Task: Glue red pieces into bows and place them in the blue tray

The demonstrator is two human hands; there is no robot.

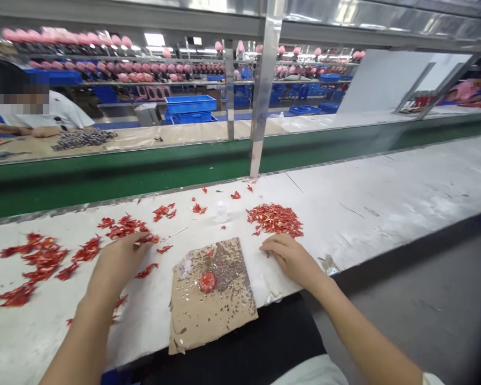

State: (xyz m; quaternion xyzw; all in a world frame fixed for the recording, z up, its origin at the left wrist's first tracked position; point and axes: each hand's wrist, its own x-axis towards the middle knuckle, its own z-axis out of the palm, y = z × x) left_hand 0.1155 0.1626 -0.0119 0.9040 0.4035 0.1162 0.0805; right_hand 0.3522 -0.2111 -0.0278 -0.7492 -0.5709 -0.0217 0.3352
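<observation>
My left hand [126, 256] is over the left part of the white table, its thumb and fingers closing at a small red piece [155, 239] of thin, pointed shape. Similar red pieces lie in loose clusters [46, 256] around and left of it. My right hand [291, 256] rests low over the table, fingers bent and pressed together; whatever is between the fingertips is too small to make out. Just beyond it is a dense pile of small red pieces [276, 219]. Between my hands lies a stained cardboard sheet [212, 321] bearing a round red object [207, 282].
A thin stick [175, 233] and a small clear container [222, 212] are beyond the cardboard. A metal post [262, 91] rises at the table's far edge, beside a green belt [176, 174]. Across it, a person [64, 109] sits near a dark pile [84, 139]. Blue crates [190, 109] stand behind.
</observation>
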